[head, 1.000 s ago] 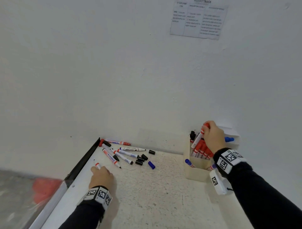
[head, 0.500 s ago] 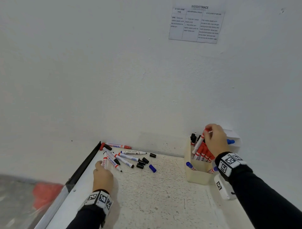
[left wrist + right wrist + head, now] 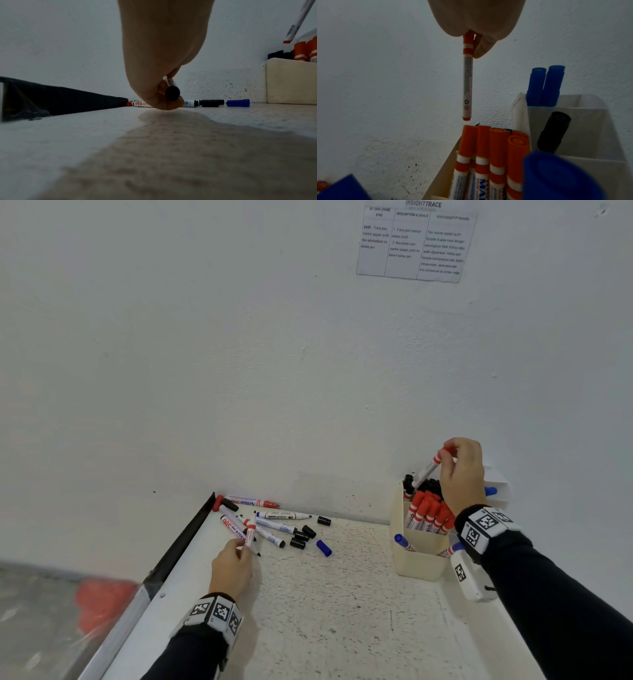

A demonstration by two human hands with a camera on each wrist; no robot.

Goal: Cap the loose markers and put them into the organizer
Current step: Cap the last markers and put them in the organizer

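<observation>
My right hand pinches a red-capped marker by its cap. The marker hangs tilted, its lower end just above the red markers standing in the cream organizer. In the right wrist view the same marker hangs from my right hand over those red caps. My left hand grips a white marker with a red band at the near edge of the loose pile. In the left wrist view a dark round end pokes out of my left hand.
Three black caps and a blue cap lie loose right of the pile, with another black cap by the wall. Blue markers and a black one fill the organizer's other compartments. A black ledge bounds the table's left edge.
My left hand went from resting on the table to gripping a marker at the pile's near edge. My right hand stayed over the organizer with the red marker.
</observation>
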